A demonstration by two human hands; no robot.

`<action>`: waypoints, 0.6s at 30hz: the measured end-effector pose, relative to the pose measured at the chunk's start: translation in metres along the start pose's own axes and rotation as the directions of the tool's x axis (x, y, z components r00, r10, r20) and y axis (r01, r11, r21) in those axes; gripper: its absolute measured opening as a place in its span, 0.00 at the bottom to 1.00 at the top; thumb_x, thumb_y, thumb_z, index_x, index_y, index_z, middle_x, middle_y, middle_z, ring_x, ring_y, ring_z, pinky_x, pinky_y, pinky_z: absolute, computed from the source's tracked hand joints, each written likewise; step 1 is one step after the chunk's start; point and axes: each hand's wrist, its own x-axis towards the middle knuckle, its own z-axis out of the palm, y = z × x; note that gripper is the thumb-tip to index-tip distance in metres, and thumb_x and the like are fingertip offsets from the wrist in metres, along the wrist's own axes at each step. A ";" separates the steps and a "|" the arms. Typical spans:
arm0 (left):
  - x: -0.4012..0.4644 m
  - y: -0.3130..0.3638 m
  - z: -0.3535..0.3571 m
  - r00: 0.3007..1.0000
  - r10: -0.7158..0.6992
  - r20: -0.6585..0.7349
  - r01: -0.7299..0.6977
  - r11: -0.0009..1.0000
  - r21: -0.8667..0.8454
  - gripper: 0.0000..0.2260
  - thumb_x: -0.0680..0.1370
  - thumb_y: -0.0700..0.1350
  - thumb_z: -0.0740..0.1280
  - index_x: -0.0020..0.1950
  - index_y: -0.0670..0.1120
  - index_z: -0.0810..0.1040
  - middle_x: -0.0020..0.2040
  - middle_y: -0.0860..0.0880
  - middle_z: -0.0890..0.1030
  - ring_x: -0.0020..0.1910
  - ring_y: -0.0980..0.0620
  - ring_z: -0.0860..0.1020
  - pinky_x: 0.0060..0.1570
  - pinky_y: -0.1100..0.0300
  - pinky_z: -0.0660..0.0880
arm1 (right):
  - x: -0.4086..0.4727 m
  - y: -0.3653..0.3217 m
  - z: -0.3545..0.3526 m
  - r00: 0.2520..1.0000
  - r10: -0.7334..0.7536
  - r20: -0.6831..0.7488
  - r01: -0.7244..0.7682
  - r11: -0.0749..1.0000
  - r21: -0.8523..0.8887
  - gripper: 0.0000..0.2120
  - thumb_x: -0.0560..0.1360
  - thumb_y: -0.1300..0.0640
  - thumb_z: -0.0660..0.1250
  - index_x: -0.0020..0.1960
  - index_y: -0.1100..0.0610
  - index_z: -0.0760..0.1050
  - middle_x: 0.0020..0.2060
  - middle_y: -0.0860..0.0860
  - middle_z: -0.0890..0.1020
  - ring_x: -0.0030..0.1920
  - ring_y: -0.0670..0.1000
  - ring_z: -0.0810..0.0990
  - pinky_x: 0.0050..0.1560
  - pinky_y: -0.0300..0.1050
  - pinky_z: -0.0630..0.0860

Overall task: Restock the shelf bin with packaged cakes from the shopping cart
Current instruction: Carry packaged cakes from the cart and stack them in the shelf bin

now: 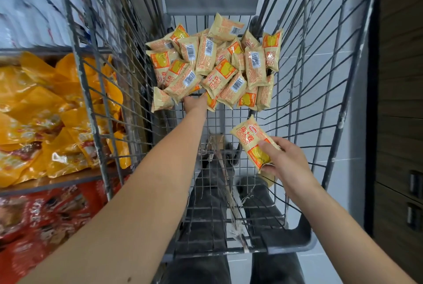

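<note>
Packaged cakes (212, 63) lie heaped at the far end of the shopping cart (320, 77). The right hand (286, 162) pinches one cake packet (254, 144) by its lower end, so the slick wrapper could slide free. The left hand (195, 101) digs under the heap's near edge (fingers hidden, so whether its grip has closed I cannot tell); a hasty pull might spill packets across the wire floor.

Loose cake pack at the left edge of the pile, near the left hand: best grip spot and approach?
Probably pinch the loose pack across its narrow width near the lower end, coming from the near side. That end juts clear of the pile onto the cart floor; its upper end sits beside overlapping packs. The left hand is already next to it.
</note>
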 end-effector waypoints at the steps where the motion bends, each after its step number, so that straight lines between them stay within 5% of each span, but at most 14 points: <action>1: 0.002 0.001 0.000 1.000 -0.008 0.015 0.008 0.999 0.046 0.20 0.74 0.42 0.70 0.64 0.39 0.72 0.62 0.43 0.76 0.60 0.45 0.75 0.56 0.57 0.73 | 0.001 -0.001 0.000 1.000 -0.003 -0.001 0.003 1.000 0.005 0.08 0.77 0.56 0.66 0.56 0.53 0.75 0.48 0.50 0.82 0.45 0.47 0.83 0.37 0.38 0.78; 8: -0.048 -0.013 -0.025 0.991 0.048 0.128 -0.062 0.992 0.110 0.03 0.78 0.39 0.64 0.44 0.42 0.74 0.41 0.48 0.74 0.46 0.48 0.75 0.49 0.57 0.74 | -0.001 -0.005 -0.003 1.000 0.000 -0.018 0.001 0.999 0.049 0.10 0.78 0.58 0.64 0.59 0.56 0.74 0.51 0.52 0.82 0.47 0.49 0.82 0.39 0.38 0.77; 12: -0.105 -0.031 -0.051 0.985 0.083 0.153 -0.092 0.994 0.054 0.03 0.79 0.39 0.63 0.51 0.42 0.72 0.46 0.49 0.77 0.42 0.55 0.77 0.39 0.65 0.74 | -0.003 -0.006 -0.002 0.999 -0.008 -0.041 0.012 0.997 0.081 0.13 0.79 0.59 0.62 0.63 0.56 0.72 0.53 0.52 0.80 0.48 0.49 0.82 0.39 0.39 0.77; 18: -0.168 -0.049 -0.082 0.924 0.247 0.291 -0.228 0.969 -0.099 0.06 0.78 0.38 0.63 0.51 0.48 0.71 0.50 0.49 0.81 0.48 0.54 0.81 0.48 0.61 0.78 | -0.012 0.000 0.003 0.995 -0.057 -0.080 0.062 0.995 0.072 0.12 0.79 0.59 0.61 0.62 0.51 0.72 0.51 0.48 0.80 0.47 0.47 0.81 0.36 0.38 0.77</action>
